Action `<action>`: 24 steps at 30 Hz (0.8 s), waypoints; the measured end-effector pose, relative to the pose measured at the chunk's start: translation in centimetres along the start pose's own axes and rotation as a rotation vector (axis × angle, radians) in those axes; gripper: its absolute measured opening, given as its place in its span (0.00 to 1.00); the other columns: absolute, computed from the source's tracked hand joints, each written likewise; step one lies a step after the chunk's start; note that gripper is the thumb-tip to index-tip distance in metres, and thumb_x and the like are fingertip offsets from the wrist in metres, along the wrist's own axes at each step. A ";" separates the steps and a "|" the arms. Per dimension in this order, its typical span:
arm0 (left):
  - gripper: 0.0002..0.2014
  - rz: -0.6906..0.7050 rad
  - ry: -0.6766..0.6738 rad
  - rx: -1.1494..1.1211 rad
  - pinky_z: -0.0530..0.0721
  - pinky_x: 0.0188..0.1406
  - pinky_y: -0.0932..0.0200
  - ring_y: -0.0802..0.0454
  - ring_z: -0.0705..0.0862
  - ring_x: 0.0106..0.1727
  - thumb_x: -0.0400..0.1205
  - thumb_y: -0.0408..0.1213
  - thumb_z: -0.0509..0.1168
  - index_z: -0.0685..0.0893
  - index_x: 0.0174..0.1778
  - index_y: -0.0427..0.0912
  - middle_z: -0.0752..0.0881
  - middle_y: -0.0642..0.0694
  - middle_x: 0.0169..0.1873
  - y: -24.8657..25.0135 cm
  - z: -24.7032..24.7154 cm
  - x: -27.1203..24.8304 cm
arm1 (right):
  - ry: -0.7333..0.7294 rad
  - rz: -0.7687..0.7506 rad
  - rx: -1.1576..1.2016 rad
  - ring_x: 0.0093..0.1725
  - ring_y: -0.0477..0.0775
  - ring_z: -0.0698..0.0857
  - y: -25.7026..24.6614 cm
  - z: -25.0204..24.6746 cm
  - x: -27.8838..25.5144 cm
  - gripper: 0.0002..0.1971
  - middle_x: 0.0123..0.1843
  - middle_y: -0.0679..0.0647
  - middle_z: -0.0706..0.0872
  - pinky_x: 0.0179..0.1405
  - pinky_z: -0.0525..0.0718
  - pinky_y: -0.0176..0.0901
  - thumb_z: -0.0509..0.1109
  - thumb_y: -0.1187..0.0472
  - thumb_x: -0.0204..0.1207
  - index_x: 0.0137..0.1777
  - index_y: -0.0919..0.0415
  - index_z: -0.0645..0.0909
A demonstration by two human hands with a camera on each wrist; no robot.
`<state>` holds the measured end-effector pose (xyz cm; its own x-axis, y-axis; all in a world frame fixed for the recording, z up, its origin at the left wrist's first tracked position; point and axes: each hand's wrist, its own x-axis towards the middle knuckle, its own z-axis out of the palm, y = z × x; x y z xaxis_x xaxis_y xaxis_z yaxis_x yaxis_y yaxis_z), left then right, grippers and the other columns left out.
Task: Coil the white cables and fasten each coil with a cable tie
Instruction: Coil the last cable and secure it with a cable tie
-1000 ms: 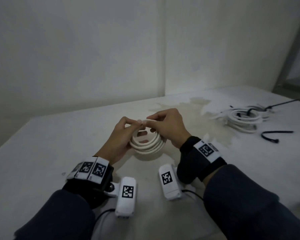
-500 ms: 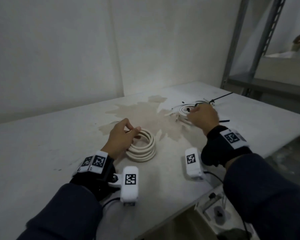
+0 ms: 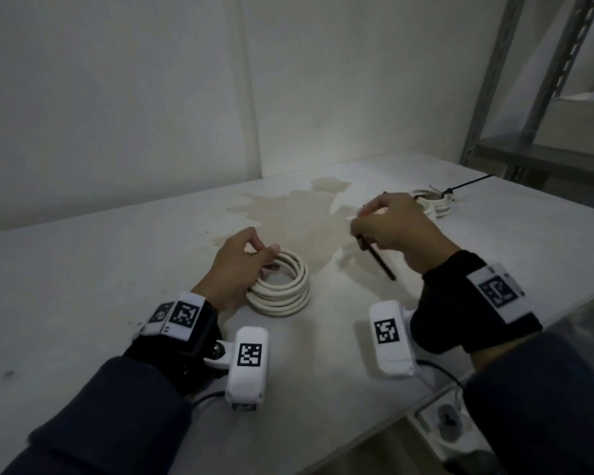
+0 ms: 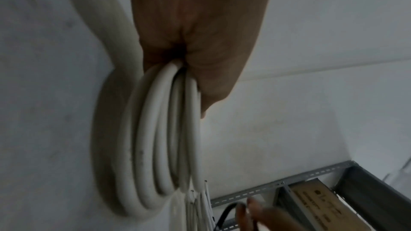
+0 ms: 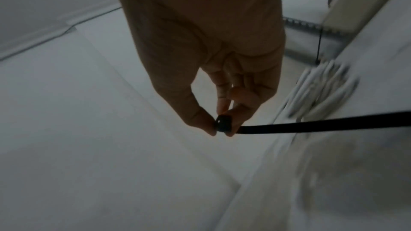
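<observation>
A white cable coil (image 3: 282, 289) of several loops lies on the white table (image 3: 83, 286) in the middle. My left hand (image 3: 240, 265) grips its left rim, fingers and thumb curled round the loops (image 4: 169, 129). My right hand (image 3: 391, 228) hovers to the right of the coil and pinches the head of a black cable tie (image 3: 379, 260) between thumb and fingertips; the strap (image 5: 322, 126) sticks out toward me. A second white coil (image 3: 432, 202) bound with a black tie lies at the far right, behind my right hand.
A brown stain (image 3: 299, 214) spreads over the table behind the coil. A grey metal shelf rack (image 3: 528, 97) stands beyond the table's right end. The table's front right edge (image 3: 426, 399) drops off close to my right forearm.
My right hand let go of the coil, reached to the far right of the table and has come back holding a black cable tie. My left hand kept its grip on the coil.
</observation>
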<state>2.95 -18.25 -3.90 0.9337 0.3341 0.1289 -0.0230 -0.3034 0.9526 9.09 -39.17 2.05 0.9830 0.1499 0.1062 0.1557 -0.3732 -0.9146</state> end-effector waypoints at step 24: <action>0.16 -0.068 0.263 -0.151 0.75 0.28 0.59 0.48 0.85 0.28 0.82 0.39 0.69 0.69 0.34 0.42 0.88 0.26 0.37 -5.8 -12.1 -1.8 | -0.714 0.112 0.430 0.41 0.44 0.89 -4.4 20.0 -0.3 0.03 0.42 0.49 0.92 0.24 0.71 0.32 0.72 0.58 0.75 0.41 0.55 0.86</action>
<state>-2.96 -6.34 -6.34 0.8109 0.5744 0.1118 -0.0349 -0.1431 0.9891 6.14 -19.30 -1.77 0.6703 0.7299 -0.1342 -0.1322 -0.0604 -0.9894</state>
